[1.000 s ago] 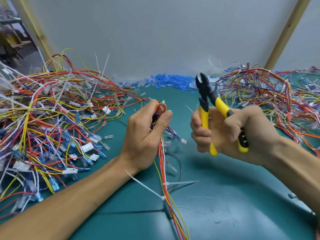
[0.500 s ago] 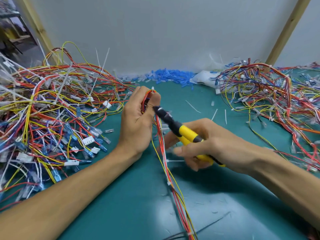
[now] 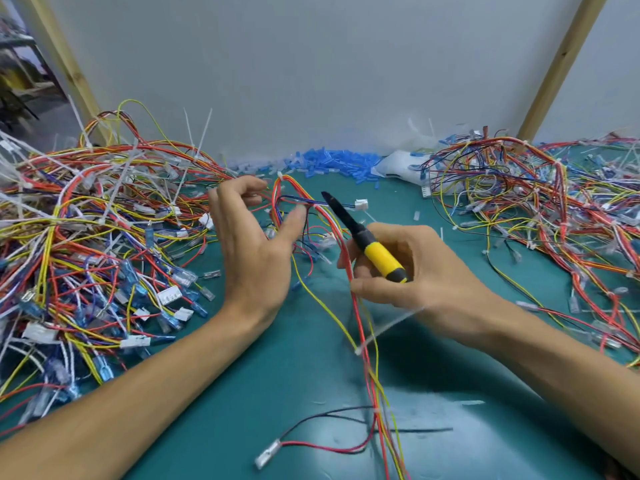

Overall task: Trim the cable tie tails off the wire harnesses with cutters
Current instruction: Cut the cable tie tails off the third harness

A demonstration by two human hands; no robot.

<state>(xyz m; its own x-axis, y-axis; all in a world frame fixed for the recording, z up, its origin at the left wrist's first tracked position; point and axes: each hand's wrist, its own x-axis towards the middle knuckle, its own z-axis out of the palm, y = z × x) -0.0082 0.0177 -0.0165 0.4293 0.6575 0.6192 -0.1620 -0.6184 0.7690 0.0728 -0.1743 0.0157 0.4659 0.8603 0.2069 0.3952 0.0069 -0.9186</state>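
Head view: nearest, a harness (image 3: 367, 344) runs up the mat (image 3: 242, 410), an uncut tail (image 3: 391, 323) sticking out. Right hand (image 3: 415, 275) grips closed cutters (image 3: 363, 237); left hand (image 3: 252, 251) is open, beside the loop. Best pinch the bundle by the tie, then cut flush.

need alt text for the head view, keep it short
Right hand grips yellow-handled cutters beside a wire harness running across a teal table; the open left hand reaches at its top loop. Tangled harness piles lie left and right.
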